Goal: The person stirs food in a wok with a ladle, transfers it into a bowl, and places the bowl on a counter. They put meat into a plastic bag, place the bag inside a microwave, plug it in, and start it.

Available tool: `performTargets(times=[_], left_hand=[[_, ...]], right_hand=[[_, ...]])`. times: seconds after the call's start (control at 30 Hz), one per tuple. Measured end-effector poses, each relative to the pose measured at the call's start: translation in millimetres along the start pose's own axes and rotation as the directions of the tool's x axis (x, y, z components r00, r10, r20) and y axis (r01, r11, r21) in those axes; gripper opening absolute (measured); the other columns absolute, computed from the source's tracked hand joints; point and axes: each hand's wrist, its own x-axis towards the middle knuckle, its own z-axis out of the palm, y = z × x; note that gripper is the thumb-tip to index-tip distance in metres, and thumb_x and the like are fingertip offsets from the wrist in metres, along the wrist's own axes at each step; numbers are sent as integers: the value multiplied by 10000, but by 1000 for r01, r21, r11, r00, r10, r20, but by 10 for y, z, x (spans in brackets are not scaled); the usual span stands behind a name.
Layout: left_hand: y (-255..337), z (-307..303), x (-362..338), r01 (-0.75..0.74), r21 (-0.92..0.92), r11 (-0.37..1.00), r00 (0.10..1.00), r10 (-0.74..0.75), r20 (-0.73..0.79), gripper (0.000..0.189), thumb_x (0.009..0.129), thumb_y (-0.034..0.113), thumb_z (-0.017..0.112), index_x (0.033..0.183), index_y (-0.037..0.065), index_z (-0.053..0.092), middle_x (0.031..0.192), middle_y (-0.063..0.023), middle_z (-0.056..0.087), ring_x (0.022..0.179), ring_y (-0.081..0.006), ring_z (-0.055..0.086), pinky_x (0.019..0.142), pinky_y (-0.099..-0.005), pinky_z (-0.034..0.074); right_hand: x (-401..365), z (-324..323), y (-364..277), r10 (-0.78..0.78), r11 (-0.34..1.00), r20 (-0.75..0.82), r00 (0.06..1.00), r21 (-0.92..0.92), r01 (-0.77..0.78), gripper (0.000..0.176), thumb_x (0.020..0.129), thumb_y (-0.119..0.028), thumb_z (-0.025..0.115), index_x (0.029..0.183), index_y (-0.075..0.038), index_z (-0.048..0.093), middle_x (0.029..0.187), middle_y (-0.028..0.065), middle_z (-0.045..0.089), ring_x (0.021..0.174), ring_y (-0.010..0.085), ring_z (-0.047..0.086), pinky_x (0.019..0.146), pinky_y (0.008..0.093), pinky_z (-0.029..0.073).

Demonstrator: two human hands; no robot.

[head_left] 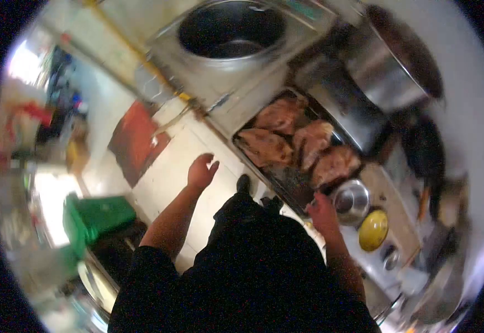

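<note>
My left hand [202, 173] hangs over the pale floor, thumb and fingers loosely apart, with nothing in it. My right hand [323, 213] is at the near end of a dark rectangular tray [286, 186], beside a steel bowl [351, 201]. Its fingers look slightly bent and apart, and I see nothing in them; blur hides whether it touches the tray or bowl. Several large browned pieces of meat [313, 141] lie in the tray. Next to the steel bowl is a yellow round bowl or lid [374, 230].
A large steel pot [389, 69] stands beyond the tray. A round dark well [232, 30] is set in the steel counter at the top. On the left are a green bin [100, 219] and a red-brown mat or board [137, 143] on the floor.
</note>
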Motion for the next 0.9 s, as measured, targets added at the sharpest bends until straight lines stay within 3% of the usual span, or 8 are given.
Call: performTargets(times=[0.07, 0.17, 0.2, 0.37, 0.53, 0.73, 0.77, 0.9], left_hand=[[-187, -204, -557, 242, 41, 969, 970, -243, 27, 351, 801, 279, 631, 1043, 28, 593, 962, -155, 631, 896, -294, 606, 813, -385, 475], [-770, -317, -1535, 438, 188, 879, 897, -442, -23, 370, 798, 303, 617, 1063, 45, 589, 1030, -155, 614, 965, -300, 581, 846, -399, 464], [-863, -413, -1841, 494, 262, 829, 863, -504, -34, 379, 795, 317, 611, 1071, 57, 589, 1060, -154, 606, 997, -303, 568, 863, -406, 458], [-1155, -1068, -2926, 897, 156, 413, 432, -893, -121, 386, 778, 325, 581, 1078, 82, 587, 1113, -158, 591, 1042, -327, 547, 897, -415, 443], [-1788, -1232, -3610, 970, -63, 234, 221, -961, -165, 383, 766, 312, 578, 1061, 68, 590, 1081, -172, 603, 1030, -337, 555, 889, -423, 443], [-2488, -1664, -3969, 945, -220, 243, 204, -961, -188, 400, 761, 320, 581, 1067, 61, 593, 1100, -158, 602, 1035, -327, 558, 882, -418, 449], [-2581, -1752, -4000, 951, -207, 228, 197, -967, -160, 402, 761, 322, 580, 1067, 61, 594, 1100, -158, 602, 1034, -326, 559, 880, -416, 451], [-2871, -2076, -4031, 948, -282, 146, 121, -987, -106, 400, 760, 325, 576, 1057, 58, 599, 1099, -157, 605, 1025, -323, 565, 873, -417, 456]], right_hand=[[188, 234, -34, -241, 970, 58, 969, 31, 240, 486, 773, -166, 649, 1208, -1, 510, 1122, 183, 569, 776, 219, 616, 742, 332, 490], [298, 434, -590, -280, 945, 306, 910, -80, 318, 461, 787, -189, 640, 1190, 5, 526, 1115, 187, 573, 801, 234, 610, 752, 330, 487], [362, 561, -642, -439, 881, 319, 840, -33, 473, 460, 795, -198, 626, 1199, -2, 524, 1116, 180, 577, 839, 235, 602, 763, 342, 485], [625, 1028, -1605, -451, 828, 573, 684, -16, 560, 484, 769, -216, 650, 1194, -12, 537, 1087, 163, 589, 843, 224, 579, 758, 334, 474], [1075, 1902, -2115, -575, 698, 578, 579, -23, 716, 478, 763, -217, 658, 1180, -10, 548, 1056, 150, 602, 821, 226, 587, 741, 338, 476], [1026, 3179, -3301, -595, 461, 714, 368, -72, 884, 458, 754, -226, 664, 1135, 3, 554, 1045, 177, 596, 808, 258, 606, 738, 353, 486], [998, 3334, -3517, -719, 283, 674, 170, 61, 957, 480, 742, -224, 670, 1147, 1, 545, 1058, 187, 584, 783, 263, 609, 724, 355, 489], [841, 3768, -4454, -641, 267, 753, 149, 36, 963, 498, 740, -226, 670, 1161, 2, 536, 1068, 195, 574, 753, 262, 610, 715, 356, 489]])
